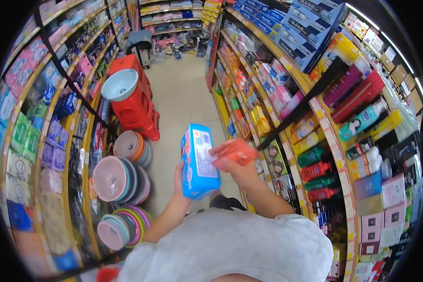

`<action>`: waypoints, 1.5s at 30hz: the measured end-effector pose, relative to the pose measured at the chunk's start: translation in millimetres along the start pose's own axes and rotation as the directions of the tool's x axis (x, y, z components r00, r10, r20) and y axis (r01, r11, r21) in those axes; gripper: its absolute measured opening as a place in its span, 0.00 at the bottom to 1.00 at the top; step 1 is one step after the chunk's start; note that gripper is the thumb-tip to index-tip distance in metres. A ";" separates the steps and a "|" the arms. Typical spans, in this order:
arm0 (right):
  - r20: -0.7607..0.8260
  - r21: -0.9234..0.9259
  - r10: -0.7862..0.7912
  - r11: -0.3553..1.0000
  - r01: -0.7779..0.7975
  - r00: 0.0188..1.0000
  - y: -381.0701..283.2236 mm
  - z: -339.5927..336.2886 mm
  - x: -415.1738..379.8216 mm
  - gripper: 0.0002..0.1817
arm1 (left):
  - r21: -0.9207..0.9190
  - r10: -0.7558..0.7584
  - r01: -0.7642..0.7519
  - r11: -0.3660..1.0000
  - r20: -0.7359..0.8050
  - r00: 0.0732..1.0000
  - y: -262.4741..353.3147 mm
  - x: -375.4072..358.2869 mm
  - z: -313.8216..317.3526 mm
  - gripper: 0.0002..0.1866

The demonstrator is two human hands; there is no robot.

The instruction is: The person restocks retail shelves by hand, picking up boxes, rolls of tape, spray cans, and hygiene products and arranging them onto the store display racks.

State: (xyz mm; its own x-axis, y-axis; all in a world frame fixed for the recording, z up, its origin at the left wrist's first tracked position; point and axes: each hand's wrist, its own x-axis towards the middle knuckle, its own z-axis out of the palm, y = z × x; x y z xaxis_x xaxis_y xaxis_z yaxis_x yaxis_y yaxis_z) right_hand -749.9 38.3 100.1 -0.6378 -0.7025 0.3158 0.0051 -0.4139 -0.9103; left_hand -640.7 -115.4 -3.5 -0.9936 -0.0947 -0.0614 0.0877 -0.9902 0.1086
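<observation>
My left hand [179,181] is wrapped round the lower left side of a blue package [200,162], which is upright in front of my chest. A white printed panel with a barcode on the package faces up toward me. My right hand [232,165] is closed round a red-orange handheld device [237,151], blurred, so I cannot tell its exact kind. Its left end is right at the white panel on the package.
Full shelves [56,136] line the left and shelves of bottles and boxes [315,117] the right. Stacked basins [109,178] and red stools [134,108] topped by a pale blue basin [120,85] stand on the left of the tiled floor [181,87].
</observation>
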 end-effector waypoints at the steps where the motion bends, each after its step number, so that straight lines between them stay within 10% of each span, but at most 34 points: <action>1: -0.017 0.089 -0.073 0.993 0.074 0.997 5.5 -13.5 16.1 0.23 | -0.010 0.005 -0.005 1.000 0.001 1.000 6.3 12.2 -0.6 0.36; 6: -0.245 0.471 0.149 0.882 -0.017 0.958 7.7 -68.5 99.7 0.30 | 0.024 -0.006 0.007 1.000 -0.032 0.999 39.0 95.8 2.4 0.35; 9: 0.048 0.736 0.070 0.672 -0.083 0.996 61.7 -141.9 156.9 0.38 | 0.112 -0.018 0.031 0.993 -0.112 0.994 67.3 150.4 11.6 0.34; 20: -0.003 0.603 0.166 0.787 -0.130 0.986 70.7 -213.5 311.9 0.31 | 0.675 0.267 -0.084 0.733 -0.172 0.948 110.5 310.8 51.1 0.35; 23: 0.066 0.484 -0.040 0.875 0.003 0.997 113.3 -243.5 343.6 0.32 | 0.743 0.327 -0.141 0.654 -0.111 0.938 125.8 345.8 50.5 0.40; 29: -0.232 0.305 0.334 0.917 -0.258 0.914 135.6 -228.5 414.6 0.30 | 0.848 0.416 -0.158 0.507 -0.080 0.906 179.0 426.9 20.1 0.45; 32: -0.133 0.292 0.401 0.890 -0.351 0.906 146.6 -234.9 463.3 0.31 | 0.852 0.394 -0.151 0.501 -0.070 0.917 216.3 475.3 7.0 0.46; 36: -0.217 -0.103 0.198 0.969 -0.224 0.956 168.7 -227.5 535.3 0.37 | 0.853 0.374 -0.185 0.488 -0.013 0.928 271.9 543.8 -3.0 0.46; 40: -0.330 -0.624 0.184 0.694 -0.360 0.926 145.1 -201.7 612.3 0.35 | 0.824 0.286 -0.163 0.543 0.001 0.958 330.6 607.4 10.6 0.47; 43: -0.070 -0.958 -0.286 0.287 0.015 0.956 187.2 -218.4 656.0 0.32 | 0.830 0.238 -0.203 0.519 0.087 0.967 376.2 653.3 -7.5 0.52; 45: -0.167 -0.885 -0.265 0.465 -0.027 0.950 200.4 -216.4 684.0 0.33 | 0.790 0.176 -0.197 0.581 0.115 0.978 395.2 677.0 -6.1 0.55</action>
State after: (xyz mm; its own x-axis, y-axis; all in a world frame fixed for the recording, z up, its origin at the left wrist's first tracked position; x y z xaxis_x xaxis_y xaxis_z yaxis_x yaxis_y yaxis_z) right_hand -1351.8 -399.8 75.9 -0.7360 -0.4608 0.4960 -0.6624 0.3389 -0.6681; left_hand -1278.3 -571.5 -8.2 -0.9642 -0.2551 0.0732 0.1909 -0.4752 0.8589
